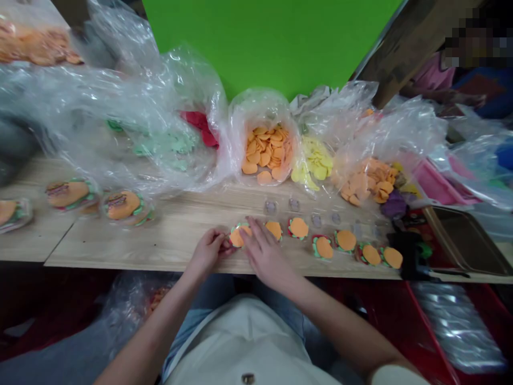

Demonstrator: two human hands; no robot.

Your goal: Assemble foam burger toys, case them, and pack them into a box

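Your left hand is curled, its fingers pinched in on the left edge of a round orange felt burger piece with green felt trim. Your right hand is open with the fingers fanned, and its fingertips rest on the top edge of that same piece. The hands are just beside each other, almost meeting over it, and the piece lies near the front edge of the light wooden surface.

To your right, a row of six more orange-and-green felt burger pieces runs toward the right end of the surface, with small clear plastic squares just behind them. Toward the left end, three clear plastic packets of felt burgers lie well apart from your hands.

Along the back edge stand a clear plastic bag of orange felt discs, a bag of yellow felt discs, and a bag of paler orange felt discs. Further left is a bag of mint green felt shapes. A brown rectangular tray sits at the far right, beyond the row. Behind everything hangs a bright green backdrop.
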